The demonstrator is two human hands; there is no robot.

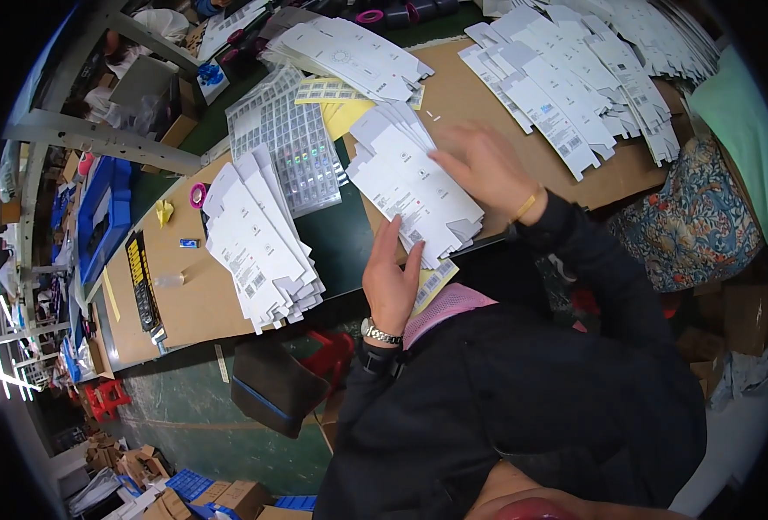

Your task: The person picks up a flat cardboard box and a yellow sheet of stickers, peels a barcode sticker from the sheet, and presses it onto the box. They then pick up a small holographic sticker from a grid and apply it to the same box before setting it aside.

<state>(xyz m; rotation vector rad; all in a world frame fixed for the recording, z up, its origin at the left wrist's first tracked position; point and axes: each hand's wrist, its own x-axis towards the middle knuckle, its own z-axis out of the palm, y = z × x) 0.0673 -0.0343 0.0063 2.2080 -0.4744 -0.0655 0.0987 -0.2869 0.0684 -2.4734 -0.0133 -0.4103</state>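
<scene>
A fanned stack of flat, unfolded white cartons (410,178) lies in front of me on the table. My left hand (390,293) rests at its near left edge, index finger and thumb spread against the cartons. Beside that hand, a yellow sheet of labels (434,288) sticks out below the stack at the table edge. At the stack's right side is my right hand (488,169), its thumb apart from the fingers and close to the top carton. Its fingertips are blurred by motion, and nothing shows in its grip.
Another carton stack (254,234) lies left, with sticker sheets (284,139) behind it. More cartons (349,54) lie at the back, and large piles (566,87) at the right. A tape roll (198,195) sits at left. A patterned cloth (692,217) hangs by the right edge.
</scene>
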